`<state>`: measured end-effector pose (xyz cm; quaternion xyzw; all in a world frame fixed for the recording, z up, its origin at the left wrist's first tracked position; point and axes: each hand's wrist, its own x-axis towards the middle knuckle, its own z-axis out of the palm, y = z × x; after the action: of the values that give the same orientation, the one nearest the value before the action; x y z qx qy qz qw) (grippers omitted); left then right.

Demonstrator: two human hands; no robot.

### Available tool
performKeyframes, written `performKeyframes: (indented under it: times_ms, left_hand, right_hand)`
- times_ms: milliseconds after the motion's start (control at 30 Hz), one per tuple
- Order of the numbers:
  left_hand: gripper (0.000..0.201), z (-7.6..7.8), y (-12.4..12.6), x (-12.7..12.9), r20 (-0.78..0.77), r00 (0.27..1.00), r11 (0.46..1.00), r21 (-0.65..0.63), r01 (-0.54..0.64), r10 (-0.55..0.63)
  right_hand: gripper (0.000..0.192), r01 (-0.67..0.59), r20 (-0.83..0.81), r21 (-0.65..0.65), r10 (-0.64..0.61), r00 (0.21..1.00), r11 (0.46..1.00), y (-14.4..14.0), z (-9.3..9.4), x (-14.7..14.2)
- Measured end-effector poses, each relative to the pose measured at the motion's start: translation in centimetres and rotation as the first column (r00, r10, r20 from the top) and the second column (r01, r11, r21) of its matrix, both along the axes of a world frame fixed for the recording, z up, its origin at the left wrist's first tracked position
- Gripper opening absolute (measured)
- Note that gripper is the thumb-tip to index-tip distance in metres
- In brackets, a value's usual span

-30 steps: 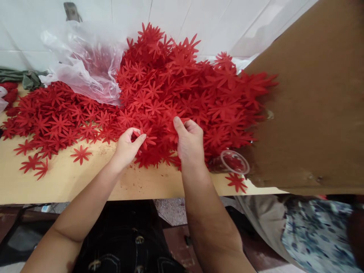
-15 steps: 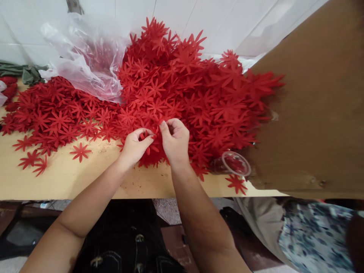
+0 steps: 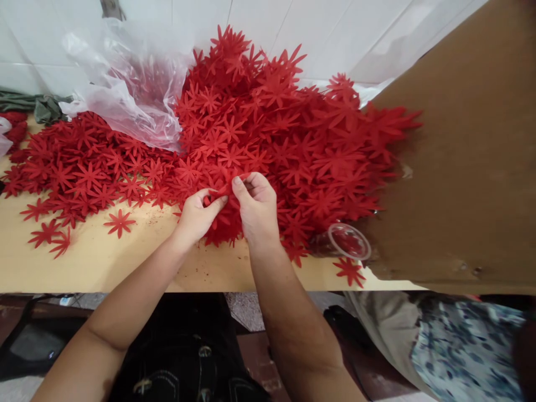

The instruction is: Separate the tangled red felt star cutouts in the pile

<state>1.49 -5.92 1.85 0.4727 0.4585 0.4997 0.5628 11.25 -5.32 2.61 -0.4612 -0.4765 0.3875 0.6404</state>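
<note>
Here, at the far left, a bunched green cloth [image 3: 48, 109] lies near the white wall, behind a low heap [image 3: 90, 176] of red cut-out flowers on the pale table [image 3: 138, 268]. Loose flowers [image 3: 120, 223] lie before it, and a crumpled clear bag [image 3: 138, 84] sits at its back. Next comes the person's left hand [image 3: 196, 216], thumb and fingers closed on a folded red flower [image 3: 221, 191], which is between the two hands, in front of a taller heap [image 3: 301, 134]. The right hand [image 3: 259, 209] pinches the same flower with its thumb against the curled fingers. Farther right, a clear cup [image 3: 352, 241] lies tipped beside a single flower [image 3: 349, 272]. A brown board [image 3: 456, 167] stands rightmost; below it shows another person's patterned garment [image 3: 469, 346].
</note>
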Motion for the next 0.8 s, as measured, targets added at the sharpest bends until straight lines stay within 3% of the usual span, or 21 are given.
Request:
performKeyframes:
  times_ms: [100,200,333,433,533,633,700,800]
  left_hand:
    - [0.018,0.5,-0.2,-0.5,0.026,0.999,1.000,0.010,0.028,-0.028]
    - [0.019,1.0,-0.4,-1.2,0.083,0.994,0.997,-0.022,0.068,-0.066]
    - [0.016,1.1,-0.4,-1.6,0.068,0.997,0.998,-0.053,0.037,-0.033]
    - [0.013,1.0,-0.2,-1.4,0.024,1.000,0.998,-0.063,0.021,-0.020]
    - [0.017,0.8,0.0,-1.1,0.019,0.999,0.998,-0.027,0.050,-0.049]
    - [0.025,0.6,0.1,-1.0,-0.045,0.998,0.999,0.005,0.039,-0.039]
    - [0.030,0.5,0.1,-1.0,-0.098,0.995,0.999,0.032,0.022,-0.019]
    - [0.029,0.6,0.0,-1.0,-0.087,0.995,0.997,0.035,0.061,-0.058]
  right_hand:
    - [0.028,0.038,-0.049,0.009,-0.038,0.998,0.999,0.9,-0.4,1.0]
    - [0.024,0.157,-0.124,0.013,-0.154,0.980,0.988,2.4,-1.1,3.1]
    - [0.028,0.203,0.066,0.097,-0.210,0.976,0.974,3.0,-1.2,4.9]
    - [0.032,0.120,0.207,0.132,-0.145,0.968,0.984,1.5,-0.1,4.1]
    - [0.034,-0.087,0.214,0.014,0.082,0.973,0.996,-0.2,0.9,2.4]
    - [0.032,-0.276,0.174,-0.093,0.289,0.942,0.957,-0.8,0.9,1.5]
    - [0.028,-0.285,0.152,-0.097,0.298,0.943,0.953,-0.7,0.6,1.3]
    - [0.029,-0.200,0.111,-0.089,0.210,0.971,0.976,-0.2,0.3,1.5]
